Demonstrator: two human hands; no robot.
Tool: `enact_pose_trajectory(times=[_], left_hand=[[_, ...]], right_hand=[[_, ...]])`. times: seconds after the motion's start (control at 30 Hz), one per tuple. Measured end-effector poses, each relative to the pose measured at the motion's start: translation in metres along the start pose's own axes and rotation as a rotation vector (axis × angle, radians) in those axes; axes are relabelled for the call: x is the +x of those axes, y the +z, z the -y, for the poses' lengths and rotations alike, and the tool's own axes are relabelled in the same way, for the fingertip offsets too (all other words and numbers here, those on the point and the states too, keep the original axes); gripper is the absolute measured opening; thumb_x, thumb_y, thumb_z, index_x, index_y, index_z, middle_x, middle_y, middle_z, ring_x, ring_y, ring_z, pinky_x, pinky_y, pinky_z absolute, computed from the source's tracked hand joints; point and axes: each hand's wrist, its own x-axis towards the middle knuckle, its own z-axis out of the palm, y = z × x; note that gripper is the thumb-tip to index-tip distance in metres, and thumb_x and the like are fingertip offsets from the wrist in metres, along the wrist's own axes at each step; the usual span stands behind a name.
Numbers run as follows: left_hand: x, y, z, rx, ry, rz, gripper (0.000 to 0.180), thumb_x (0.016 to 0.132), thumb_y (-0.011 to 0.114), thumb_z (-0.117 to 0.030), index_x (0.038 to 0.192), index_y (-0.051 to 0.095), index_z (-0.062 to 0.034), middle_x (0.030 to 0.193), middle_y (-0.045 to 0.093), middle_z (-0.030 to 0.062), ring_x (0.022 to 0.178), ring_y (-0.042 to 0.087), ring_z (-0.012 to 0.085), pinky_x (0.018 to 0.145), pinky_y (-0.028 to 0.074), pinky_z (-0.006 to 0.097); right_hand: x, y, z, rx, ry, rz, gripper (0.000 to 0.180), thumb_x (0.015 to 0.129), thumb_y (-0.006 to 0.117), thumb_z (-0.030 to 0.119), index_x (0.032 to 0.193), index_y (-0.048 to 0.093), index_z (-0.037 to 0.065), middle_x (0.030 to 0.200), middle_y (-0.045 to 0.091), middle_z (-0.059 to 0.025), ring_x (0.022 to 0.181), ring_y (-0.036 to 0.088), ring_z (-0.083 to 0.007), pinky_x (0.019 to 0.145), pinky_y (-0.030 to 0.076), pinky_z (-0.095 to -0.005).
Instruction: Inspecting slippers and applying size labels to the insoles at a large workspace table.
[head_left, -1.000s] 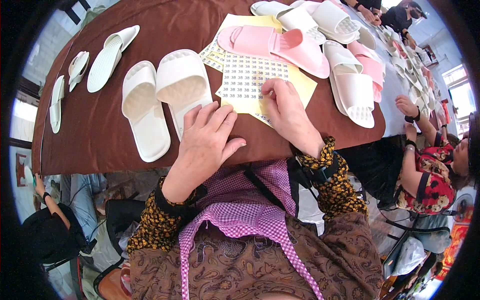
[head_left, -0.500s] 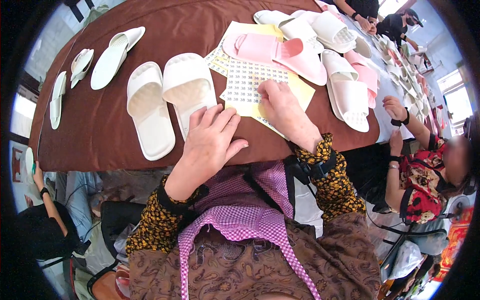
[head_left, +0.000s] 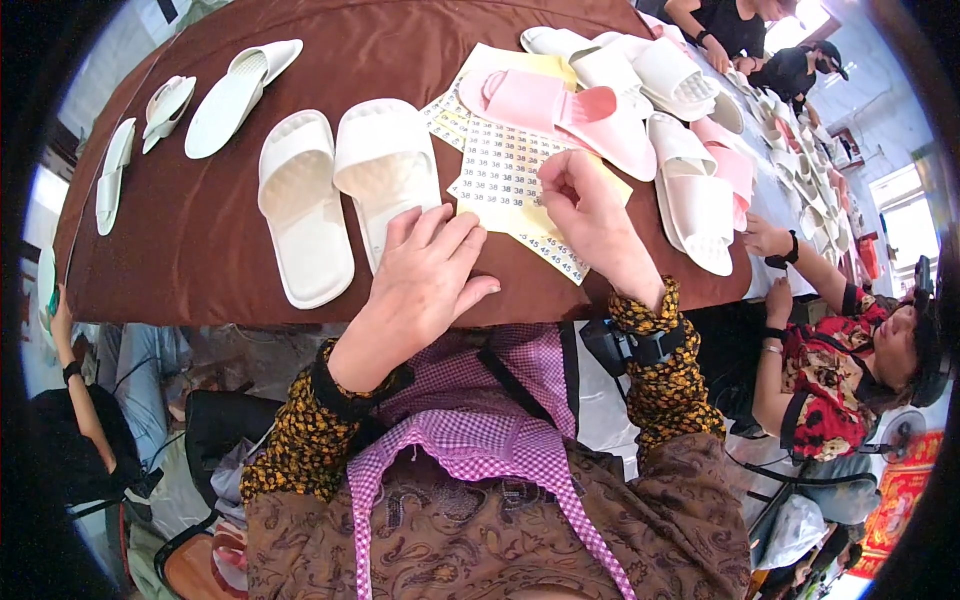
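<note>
On the brown table lies a sheet of small printed stickers [head_left: 495, 180] on yellow backing, with more sheets under it. My left hand [head_left: 425, 275] is open, fingers loosely spread, its fingertips at the sheet's near left corner and beside a white slide slipper [head_left: 385, 150]. A second white slipper [head_left: 303, 215] lies to its left. Over the right part of the sheets my right hand [head_left: 590, 215] is closed, thumb and index finger pinched together. What the pinch holds, if anything, is too small to make out. A pink slipper pair [head_left: 515, 100] rests on the sheets' far part.
Several white slippers [head_left: 690, 185] and pink ones [head_left: 735, 160] are piled at the right. Other white slippers [head_left: 240, 100] stand at the far left. A person in a red patterned top [head_left: 825, 345] works at the right table edge; others are at the far right and left.
My right hand has shifted right on the sheets, uncovering more of the stickers. My left hand stays at the sheet's corner. The whole view has shifted slightly.
</note>
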Motion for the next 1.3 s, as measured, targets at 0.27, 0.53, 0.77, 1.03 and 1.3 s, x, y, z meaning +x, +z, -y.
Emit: enact_pose_trajectory(times=[0.27,0.53,0.77,1.03,1.3], left_hand=[[-0.016,-0.023,-0.009,-0.109,-0.029,-0.171,0.025,0.075,0.072,-0.011,0.096,0.063,-0.0022,0.105,0.06,0.0097,0.1,0.056,0.0295,0.087,0.041,0.041],[-0.043,-0.021,0.006,-0.031,-0.207,-0.314,0.021,0.075,0.068,-0.002,0.095,0.063,-0.0028,0.103,0.061,0.0086,0.095,0.056,0.0291,0.084,0.041,0.04],[-0.034,-0.018,0.01,-0.041,-0.196,-0.289,0.018,0.075,0.068,-0.004,0.093,0.062,-0.0028,0.113,0.06,0.009,0.099,0.055,0.0298,0.086,0.042,0.041],[-0.026,-0.014,0.014,-0.005,-0.175,-0.235,0.022,0.077,0.067,-0.006,0.097,0.061,-0.0015,0.119,0.059,0.0094,0.1,0.054,0.0302,0.086,0.042,0.042],[-0.028,-0.01,0.012,0.091,-0.135,-0.205,0.027,0.077,0.066,-0.008,0.102,0.059,-0.0027,0.117,0.06,0.0097,0.1,0.054,0.0293,0.085,0.042,0.041]], right_hand=[[0.033,0.028,0.042,0.087,-0.104,0.149,0.015,0.085,0.054,0.003,0.099,0.053,-0.002,0.084,0.061,-0.0177,0.08,0.062,-0.0294,0.072,0.049,-0.0375],[0.047,0.071,0.037,-0.066,-0.221,0.289,0.014,0.083,0.052,0.001,0.097,0.054,0.001,0.079,0.06,-0.0163,0.074,0.06,-0.0319,0.068,0.048,-0.0391],[0.048,0.085,0.033,-0.152,-0.239,0.252,0.009,0.084,0.053,0.002,0.092,0.051,0.002,0.081,0.059,-0.0198,0.079,0.058,-0.0398,0.069,0.047,-0.0443],[0.046,0.085,0.032,-0.182,-0.283,0.2,0.01,0.084,0.054,0.002,0.093,0.051,0.002,0.083,0.059,-0.0204,0.084,0.057,-0.0397,0.073,0.046,-0.046],[0.053,0.09,0.03,-0.247,-0.162,0.234,0.009,0.086,0.054,0.003,0.094,0.052,0.0,0.083,0.06,-0.0243,0.083,0.06,-0.0413,0.071,0.047,-0.0467]])
